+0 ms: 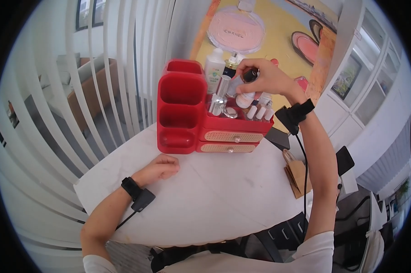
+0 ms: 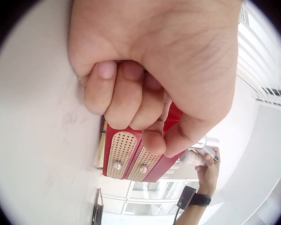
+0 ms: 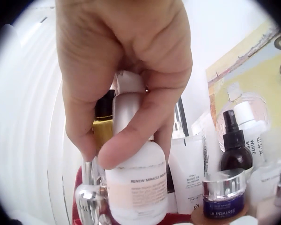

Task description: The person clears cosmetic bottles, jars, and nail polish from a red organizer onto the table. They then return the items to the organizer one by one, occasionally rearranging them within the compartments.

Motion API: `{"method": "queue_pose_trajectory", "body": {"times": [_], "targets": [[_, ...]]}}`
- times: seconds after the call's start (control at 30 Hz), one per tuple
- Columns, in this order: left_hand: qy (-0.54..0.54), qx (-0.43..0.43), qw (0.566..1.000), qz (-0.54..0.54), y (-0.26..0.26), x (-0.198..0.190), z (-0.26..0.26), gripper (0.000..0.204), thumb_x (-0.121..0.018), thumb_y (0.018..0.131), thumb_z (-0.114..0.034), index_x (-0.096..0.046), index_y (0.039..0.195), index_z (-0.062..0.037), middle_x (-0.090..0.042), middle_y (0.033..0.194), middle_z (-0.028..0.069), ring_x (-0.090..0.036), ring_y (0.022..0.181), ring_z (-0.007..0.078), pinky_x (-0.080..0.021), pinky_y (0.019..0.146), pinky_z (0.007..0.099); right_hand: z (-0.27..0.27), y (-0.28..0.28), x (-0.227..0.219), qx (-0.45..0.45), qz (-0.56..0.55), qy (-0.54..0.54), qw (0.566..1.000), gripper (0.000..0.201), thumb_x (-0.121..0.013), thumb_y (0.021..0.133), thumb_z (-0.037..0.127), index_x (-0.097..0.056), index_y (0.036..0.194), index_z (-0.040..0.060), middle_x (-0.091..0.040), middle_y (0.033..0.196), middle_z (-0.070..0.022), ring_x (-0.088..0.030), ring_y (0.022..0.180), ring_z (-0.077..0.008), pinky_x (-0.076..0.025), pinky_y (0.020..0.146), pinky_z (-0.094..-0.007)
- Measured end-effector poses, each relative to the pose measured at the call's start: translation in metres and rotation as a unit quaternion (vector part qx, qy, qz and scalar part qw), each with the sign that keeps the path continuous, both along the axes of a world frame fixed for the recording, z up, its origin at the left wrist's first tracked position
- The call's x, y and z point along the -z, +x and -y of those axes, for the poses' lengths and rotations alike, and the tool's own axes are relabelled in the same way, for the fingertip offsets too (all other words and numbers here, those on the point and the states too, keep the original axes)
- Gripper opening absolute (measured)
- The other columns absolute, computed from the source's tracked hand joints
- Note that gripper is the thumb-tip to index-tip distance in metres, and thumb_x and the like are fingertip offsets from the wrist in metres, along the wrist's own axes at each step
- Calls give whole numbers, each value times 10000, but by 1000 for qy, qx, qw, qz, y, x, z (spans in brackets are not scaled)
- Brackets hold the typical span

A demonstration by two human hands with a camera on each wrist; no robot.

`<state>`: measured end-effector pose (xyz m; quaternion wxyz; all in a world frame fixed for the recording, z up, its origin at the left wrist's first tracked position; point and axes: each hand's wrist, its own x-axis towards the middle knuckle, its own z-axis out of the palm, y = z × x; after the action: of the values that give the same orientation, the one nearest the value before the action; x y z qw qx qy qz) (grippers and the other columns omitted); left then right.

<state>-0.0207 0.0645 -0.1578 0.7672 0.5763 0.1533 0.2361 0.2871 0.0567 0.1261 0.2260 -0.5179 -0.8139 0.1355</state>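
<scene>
My right hand (image 1: 272, 78) is over the back of a red cosmetics organizer (image 1: 161, 109). Its fingers and thumb grip a white lotion bottle (image 3: 136, 192) with a silvery neck, printed "RENEW MIRACLE". Beside it in the right wrist view are a silver bottle (image 3: 87, 206) and a black-capped gold bottle (image 3: 103, 126); a dark-blue "LA PRAIRIE" jar (image 3: 223, 201) stands to the right. On the white table (image 1: 205, 195), in front of the organizer, my left hand (image 1: 159, 168) rests on its side. Its fingers bend loosely toward the palm in the left wrist view, around nothing.
Tall compartments fill the organizer's left side; two woven-front drawers (image 1: 232, 136) sit below the cosmetics. Several white-capped small bottles (image 1: 260, 113) line its front right. A brown paper bag (image 1: 297, 179) stands at the table's right edge. Behind is a painting (image 1: 278, 27); white slats (image 1: 94, 91) flank the left.
</scene>
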Motion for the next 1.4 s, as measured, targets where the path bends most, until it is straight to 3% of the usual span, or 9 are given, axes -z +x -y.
{"method": "queue_pose_trajectory", "body": {"times": [0.07,0.13,0.17,0.27,0.4,0.5,1.13,1.23,1.4], "targets": [[0,-2,1000,-17,0,-2,1,180,-595,946,-137,-566,778,-77,-385,644,-66,-286,536,40,-185,481,240,-5,-4,5,-12,31,13,999,348,-831,743,166,-633,1002,44,-612,927,-44,-605,765,-109,-547,513,-237],[1,-8,1000,-18,1,-3,2,174,-594,946,-127,-563,789,-60,-346,618,-71,-265,521,47,-176,484,246,-6,-7,8,-16,53,22,998,359,-839,723,163,-634,990,35,-626,917,-56,-613,786,-131,-549,605,-267],[2,-13,1000,-19,2,-3,2,168,-592,947,-118,-559,799,-44,-308,592,-76,-244,506,54,-166,487,252,-11,-6,14,-34,71,62,995,377,-843,705,159,-630,987,27,-639,920,-82,-621,823,-166,-529,736,-303],[-2,-13,1000,-20,2,-3,3,174,-592,946,-117,-556,793,-42,-311,597,-76,-241,507,54,-165,487,251,-12,-2,19,-39,85,82,992,393,-843,698,165,-627,992,21,-649,932,-101,-624,863,-189,-494,820,-312],[1,-17,1000,-20,2,-4,3,179,-588,946,-113,-554,786,-42,-311,598,-77,-239,508,55,-164,488,254,-11,6,38,-67,51,125,989,347,-817,704,165,-633,961,21,-650,898,-97,-632,843,-214,-522,767,-339],[5,-19,999,-30,2,-3,3,186,-585,947,-112,-551,776,-45,-298,591,-78,-238,506,55,-162,488,257,-9,9,48,-82,42,150,984,345,-814,721,172,-651,1001,54,-630,977,-110,-613,937,-266,-491,884,-351],[-7,-11,1000,-19,2,-2,1,157,-580,946,-108,-563,809,-34,-309,578,-78,-247,496,50,-167,480,257,-1,6,56,-55,103,221,968,415,-841,743,321,-689,1038,71,-573,999,-121,-601,961,-299,-493,853,-376],[-5,-4,1000,-5,2,2,0,165,-580,947,-109,-556,801,-35,-309,580,-78,-249,496,49,-170,481,254,-1,6,54,-12,56,182,982,450,-845,735,344,-682,1050,68,-577,981,-133,-603,959,-300,-495,846,-376],[8,6,1000,-10,0,1,-2,214,-604,938,-179,-542,792,-35,-325,587,-73,-266,509,51,-182,487,249,-16,11,45,-36,54,194,979,462,-831,763,317,-654,1102,57,-589,996,-137,-608,922,-280,-501,811,-364]]}}
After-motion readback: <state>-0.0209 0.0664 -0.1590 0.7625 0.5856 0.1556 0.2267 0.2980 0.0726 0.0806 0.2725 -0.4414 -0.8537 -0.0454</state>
